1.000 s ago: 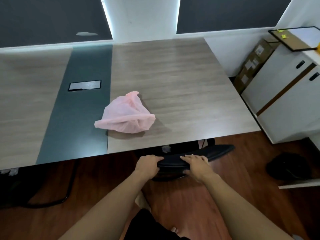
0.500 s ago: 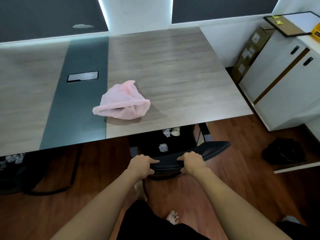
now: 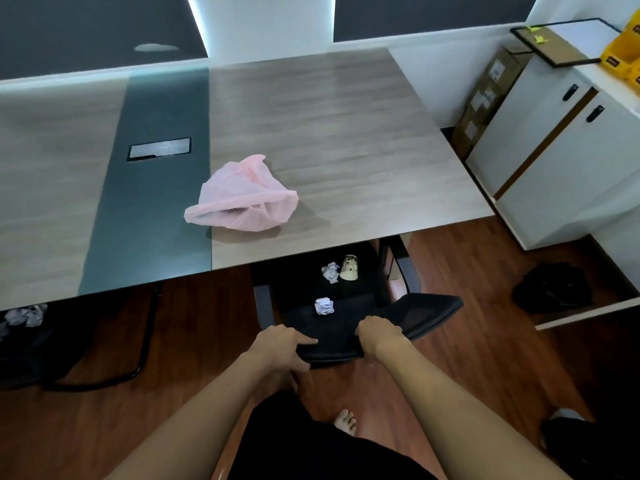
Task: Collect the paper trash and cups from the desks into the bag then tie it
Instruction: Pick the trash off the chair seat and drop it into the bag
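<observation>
A pink plastic bag (image 3: 242, 199) lies open and slumped on the wooden desk (image 3: 346, 133), near its front edge. Below the desk stands a black office chair (image 3: 426, 310). My left hand (image 3: 282, 344) and my right hand (image 3: 379, 336) both grip the top of its backrest. On the chair's seat lie two crumpled paper balls (image 3: 324, 305) (image 3: 330, 271) and a tipped paper cup (image 3: 349, 267). More crumpled paper (image 3: 26, 315) shows under the desk at the far left.
A white cabinet (image 3: 561, 161) stands to the right, with cardboard boxes (image 3: 485, 102) behind it and yellow items on top. A black bag (image 3: 554, 287) lies on the wooden floor at the right. A dark strip with a cable hatch (image 3: 160, 148) runs along the desk.
The chair has slid back out from under the desk with both hands on its backrest. The seat with the paper balls and the cup has come into view.
</observation>
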